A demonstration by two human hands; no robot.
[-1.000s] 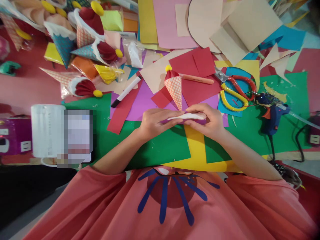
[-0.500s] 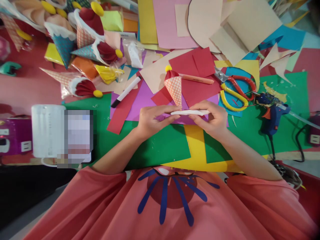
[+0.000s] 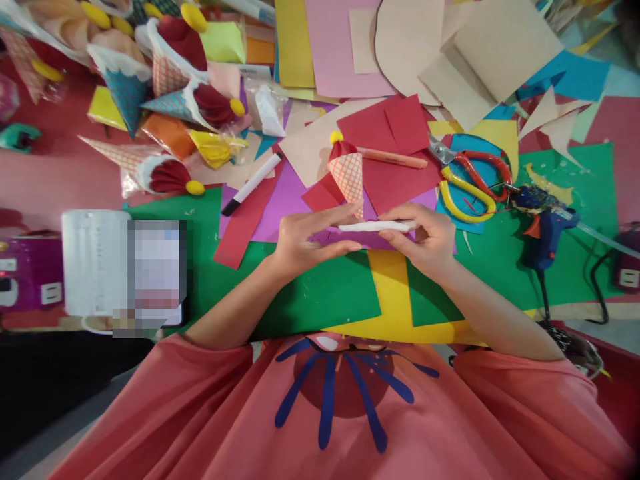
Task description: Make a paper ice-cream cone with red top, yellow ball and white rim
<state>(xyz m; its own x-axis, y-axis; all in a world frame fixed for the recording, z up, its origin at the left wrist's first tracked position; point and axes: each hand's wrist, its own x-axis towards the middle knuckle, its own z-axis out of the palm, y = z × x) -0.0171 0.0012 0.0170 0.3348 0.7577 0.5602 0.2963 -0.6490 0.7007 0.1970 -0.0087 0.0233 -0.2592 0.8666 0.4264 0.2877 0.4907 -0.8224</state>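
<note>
My right hand [image 3: 423, 237] pinches a thin white roll of soft modelling clay [image 3: 367, 227] near its right end, between thumb and fingertips. Around the roll's left end, my left hand [image 3: 313, 233] is spread, its thumb and fingers apart above and below it. Just beyond the fingers lies a small paper ice cream cone [image 3: 347, 175] with an orange lattice pattern, a red top and a yellow ball. An orange marker [image 3: 393, 159] rests beside the cone, on red foam sheets [image 3: 400, 180]. A purple sheet [image 3: 330, 235] is under my hands.
Scissors [image 3: 475, 177] and a blue glue gun [image 3: 547, 240] lie at the right. A black-and-white marker [image 3: 253, 183] is left of the cone. Finished paper cones [image 3: 123, 83] crowd the upper left. A phone [image 3: 157, 273] and a white box [image 3: 95, 263] sit at the left edge.
My left thumb and fingers have parted from the white roll's left end, which they were pinching. My right hand keeps its pinch in almost the same place.
</note>
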